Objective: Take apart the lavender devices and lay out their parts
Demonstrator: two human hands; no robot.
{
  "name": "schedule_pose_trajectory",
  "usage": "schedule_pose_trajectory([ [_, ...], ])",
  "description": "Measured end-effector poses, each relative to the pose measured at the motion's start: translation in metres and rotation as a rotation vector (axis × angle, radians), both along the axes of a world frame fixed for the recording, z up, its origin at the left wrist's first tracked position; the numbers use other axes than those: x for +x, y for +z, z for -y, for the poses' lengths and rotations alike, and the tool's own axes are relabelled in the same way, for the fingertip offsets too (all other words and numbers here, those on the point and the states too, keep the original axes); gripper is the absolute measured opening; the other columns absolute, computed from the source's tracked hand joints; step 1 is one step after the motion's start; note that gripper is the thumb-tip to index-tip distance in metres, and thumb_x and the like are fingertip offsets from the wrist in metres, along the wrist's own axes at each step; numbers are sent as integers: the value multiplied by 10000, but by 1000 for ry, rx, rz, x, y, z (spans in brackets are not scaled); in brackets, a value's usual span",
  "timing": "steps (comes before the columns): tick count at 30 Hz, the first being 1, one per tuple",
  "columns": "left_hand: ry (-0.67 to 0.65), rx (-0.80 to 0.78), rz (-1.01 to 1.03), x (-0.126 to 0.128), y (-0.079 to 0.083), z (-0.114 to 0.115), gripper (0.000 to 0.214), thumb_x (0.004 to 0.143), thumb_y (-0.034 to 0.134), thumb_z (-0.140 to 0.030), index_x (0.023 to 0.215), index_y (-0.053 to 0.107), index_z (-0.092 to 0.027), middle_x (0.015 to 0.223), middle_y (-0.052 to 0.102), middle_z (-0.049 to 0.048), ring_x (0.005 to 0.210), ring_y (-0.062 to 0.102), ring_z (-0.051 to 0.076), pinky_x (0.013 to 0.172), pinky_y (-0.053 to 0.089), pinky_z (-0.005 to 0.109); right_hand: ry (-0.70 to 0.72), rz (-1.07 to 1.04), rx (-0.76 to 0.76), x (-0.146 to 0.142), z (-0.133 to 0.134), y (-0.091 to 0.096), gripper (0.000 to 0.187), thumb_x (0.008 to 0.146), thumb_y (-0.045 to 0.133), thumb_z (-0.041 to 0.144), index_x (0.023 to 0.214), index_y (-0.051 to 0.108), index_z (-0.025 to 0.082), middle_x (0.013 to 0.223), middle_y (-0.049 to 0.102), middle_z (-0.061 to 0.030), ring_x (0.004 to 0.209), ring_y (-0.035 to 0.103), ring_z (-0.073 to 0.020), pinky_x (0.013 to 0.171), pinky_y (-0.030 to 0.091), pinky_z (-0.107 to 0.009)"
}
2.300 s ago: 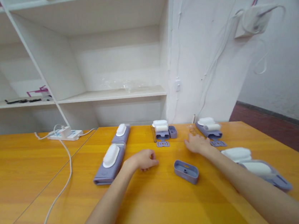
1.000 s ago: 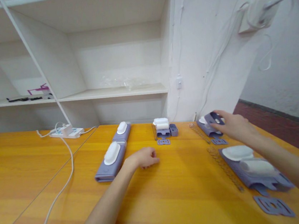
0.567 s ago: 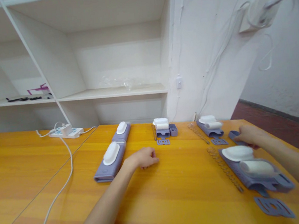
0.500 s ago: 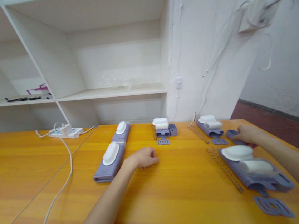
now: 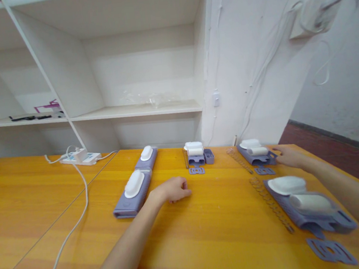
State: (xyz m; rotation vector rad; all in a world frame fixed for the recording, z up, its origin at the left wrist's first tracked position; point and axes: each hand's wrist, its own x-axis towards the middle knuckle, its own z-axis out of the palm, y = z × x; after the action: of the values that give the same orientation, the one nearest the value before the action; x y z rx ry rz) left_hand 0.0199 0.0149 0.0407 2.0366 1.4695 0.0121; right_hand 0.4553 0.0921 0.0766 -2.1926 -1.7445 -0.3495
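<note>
My left hand [image 5: 174, 189] rests on the wooden table with its fingers loosely curled and nothing visible in them. My right hand [image 5: 288, 158] pinches the edge of a small purple box [image 5: 272, 157] at the far right. That box sits against a purple housing [image 5: 250, 158], which carries a white oval cover and a white roller. A flat purple slotted plate [image 5: 264, 171] lies in front of the housing, and a coil spring [image 5: 240, 161] lies to its left. Nearer me is a similar set: a housing [image 5: 291, 206], a spring [image 5: 271, 204] and a slotted plate [image 5: 331, 251].
Two purple cases with white oval tops [image 5: 134, 193] lie end to end left of my left hand. A third set of parts [image 5: 196, 160] stands at the back middle. A power strip [image 5: 81, 157] and its white cable [image 5: 86, 192] lie left. White shelving [image 5: 138, 110] rises behind.
My right hand has moved the small purple box away from me and left, up against the far housing. My left hand stays where it was.
</note>
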Motion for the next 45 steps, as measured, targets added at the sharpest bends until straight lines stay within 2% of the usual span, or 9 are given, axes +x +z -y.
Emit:
schedule_pose_trajectory([
  [5, 108, 313, -120, 1, 12, 1, 230, 785, 506, -387, 866, 581, -185, 851, 655, 66, 805, 625, 197, 696, 469, 276, -7, -82, 11, -7, 9, 12, 488, 815, 450, 215, 1253, 463, 0, 1063, 586, -263, 957, 575, -255, 705, 379, -299],
  [8, 261, 475, -194, -1, 21, 0, 269, 861, 383, -352, 981, 542, -171, 968, 623, 119, 921, 589, 244, 779, 434, 339, 35, -81, 131, -39, 30, 23, 500, 854, 390, 261, 1320, 377, 79, 1184, 520, -223, 1055, 519, -259, 822, 369, -317],
  [12, 442, 720, -365, -7, 36, 2, 309, 874, 364, -378, 1006, 530, -152, 952, 594, 140, 970, 541, 271, 758, 426, 341, 363, -135, 372, -110, 85, 26, 404, 854, 387, 237, 1247, 430, 154, 1173, 536, -113, 1079, 494, -216, 968, 337, -314],
  [16, 536, 824, -562, -28, 45, 16, 359, 811, 472, -416, 999, 551, -122, 1062, 540, 184, 1059, 459, 330, 807, 404, 413, 705, -144, 310, -168, 152, -1, 351, 860, 399, 195, 1205, 462, 196, 1189, 535, -89, 1127, 465, -210, 990, 344, -364],
  [20, 637, 672, -672, -60, 41, 35, 507, 759, 525, -471, 1098, 493, -96, 1072, 544, 217, 983, 531, 360, 724, 436, 433, 1003, -94, 296, -197, 197, -43, 408, 794, 441, 86, 1183, 503, 192, 1125, 576, -96, 1023, 523, -229, 898, 411, -425],
  [28, 326, 459, -531, -64, 42, 70, 698, 637, 636, -463, 1204, 382, -145, 961, 641, 151, 878, 611, 354, 694, 455, 416, 944, -300, 51, -206, 208, -63, 452, 838, 461, 184, 1286, 411, 209, 1239, 512, -99, 1142, 473, -226, 976, 399, -437],
  [34, -187, 341, 5, -15, 49, 88, 816, 494, 762, -422, 1212, 406, -266, 1131, 576, 67, 991, 561, 261, 803, 435, 330, 885, -450, -217, -198, 200, -60, 981, 671, 677, 365, 1437, 85, 210, 1492, 137, -101, 1347, 195, -269, 1079, 270, -452],
  [37, -306, 318, 140, 5, 45, 89, 715, 522, 740, -443, 1157, 462, -268, 1084, 589, 29, 959, 562, 228, 789, 429, 298, 945, -470, -293, -197, 195, -57, 905, 664, 665, 313, 1421, 180, 213, 1445, 264, -91, 1303, 296, -233, 1072, 293, -387],
  [45, -259, 417, 162, 7, 28, 94, 695, 465, 746, -490, 1076, 528, -242, 978, 606, 15, 879, 558, 216, 781, 412, 297, 924, -321, -240, -199, 198, -35, 777, 597, 700, 380, 1298, 435, 175, 1158, 537, -103, 1049, 474, -276, 975, 349, -445],
])
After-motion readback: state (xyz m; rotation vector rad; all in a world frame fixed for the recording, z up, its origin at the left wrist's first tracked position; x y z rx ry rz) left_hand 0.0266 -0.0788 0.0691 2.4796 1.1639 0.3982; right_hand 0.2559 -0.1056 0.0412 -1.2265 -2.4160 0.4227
